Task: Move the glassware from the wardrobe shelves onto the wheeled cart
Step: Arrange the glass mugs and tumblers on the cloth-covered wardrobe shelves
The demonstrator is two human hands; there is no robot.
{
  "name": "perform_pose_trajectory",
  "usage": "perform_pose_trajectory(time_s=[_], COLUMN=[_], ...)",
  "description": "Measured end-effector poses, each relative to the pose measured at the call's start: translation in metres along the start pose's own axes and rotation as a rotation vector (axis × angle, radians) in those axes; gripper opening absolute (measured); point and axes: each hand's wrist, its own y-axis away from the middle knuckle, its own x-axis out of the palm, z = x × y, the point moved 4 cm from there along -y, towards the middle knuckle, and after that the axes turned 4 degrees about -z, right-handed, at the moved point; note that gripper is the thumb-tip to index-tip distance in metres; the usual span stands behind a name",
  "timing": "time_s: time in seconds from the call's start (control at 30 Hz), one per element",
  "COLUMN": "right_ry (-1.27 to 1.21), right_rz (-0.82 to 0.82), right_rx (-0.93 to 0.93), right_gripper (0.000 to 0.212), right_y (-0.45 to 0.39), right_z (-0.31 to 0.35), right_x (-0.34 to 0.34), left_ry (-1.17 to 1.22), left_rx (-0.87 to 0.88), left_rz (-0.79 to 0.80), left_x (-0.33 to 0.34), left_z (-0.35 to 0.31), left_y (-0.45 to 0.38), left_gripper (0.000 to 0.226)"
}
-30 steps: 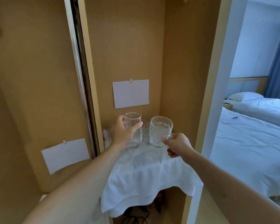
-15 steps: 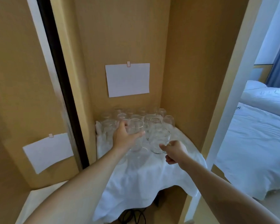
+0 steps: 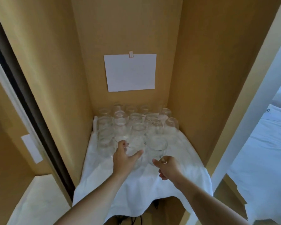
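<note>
Left hand (image 3: 122, 159) wraps thumb and fingers around a tall clear tumbler (image 3: 136, 142). Right hand (image 3: 167, 166) pinches the base of a wider glass (image 3: 156, 147) (fingers curled). Both stand on the white-clothed wardrobe shelf (image 3: 177, 179), fronting clustered glasses (image 3: 133, 118).

Tan wooden wardrobe walls (image 3: 128, 26) enclose the recess. A white paper sheet (image 3: 130, 72) hangs on the rear panel. A white-sheeted bed (image 3: 263, 153) lies right.

Single head cam, wide-angle, looking fwd and steeply down. Close in on the wardrobe shelf (image 3: 191, 153); no second view.
</note>
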Motion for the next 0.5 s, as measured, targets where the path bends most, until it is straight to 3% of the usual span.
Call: perform_pose_trajectory(time_s=[0.17,0.23,0.3,0.37,0.4,0.5], right_ry=[-0.122,-0.199,-0.301,-0.382,-0.404,-0.346], right_rz=[0.225,0.231,0.182,0.162,0.186,0.379], right_rx=[-0.002,-0.004,0.008,0.017,0.003,-0.100], right_gripper=[0.052,0.055,0.046,0.019,0.019,0.068], right_y=[-0.012,-0.022,-0.035,-0.050,-0.055,-0.068], right_z=[-0.012,-0.019,-0.024,-0.025,-0.022,-0.014], right_x=[-0.017,-0.027,-0.032,-0.034,-0.033,-0.021], left_ry=[0.016,0.045,0.069,0.070,0.072,0.067], left_rx=[-0.015,-0.030,-0.038,-0.040,-0.042,-0.069], left_rz=[-0.009,-0.018,-0.017,-0.022,-0.025,-0.003], left_x=[0.011,0.009,0.007,0.008,0.009,0.013], left_z=[0.007,0.012,0.017,0.019,0.019,0.022], left_y=[0.000,-0.002,-0.002,0.001,0.002,0.004], left_gripper=[0.075,0.074,0.074,0.073,0.074,0.084])
